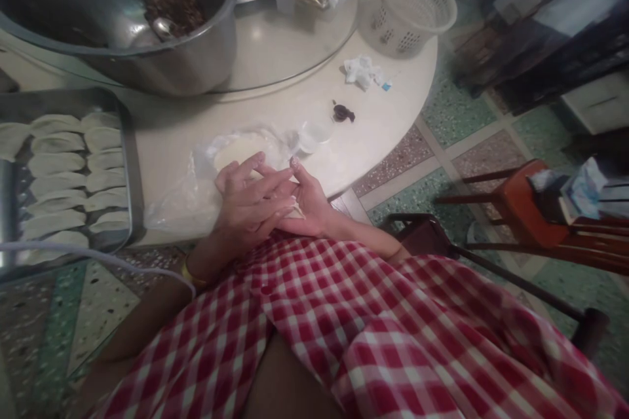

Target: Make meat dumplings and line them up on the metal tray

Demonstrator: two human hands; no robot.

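My left hand [246, 200] lies over the fingers of my right hand [312, 203], close to the table edge. Pressed between them is a dumpling [295, 211], mostly hidden by my fingers, with only a pale edge showing. Just behind my hands, a stack of round dough wrappers [236, 149] sits in a clear plastic bag [181, 200]. A small clear cup [312, 137] stands beside the bag. To the left, a metal tray [128, 170] carries rows of folded dumplings [57, 162].
A large metal pot [196, 65] with dark filling [174, 12] and a spoon stands on a glass turntable [275, 52]. A white plastic basket [407, 19], crumpled tissue [362, 72] and a dark scrap [343, 112] lie rightward. A pale cord [108, 255] crosses the tray corner. Chairs [521, 203] stand right.
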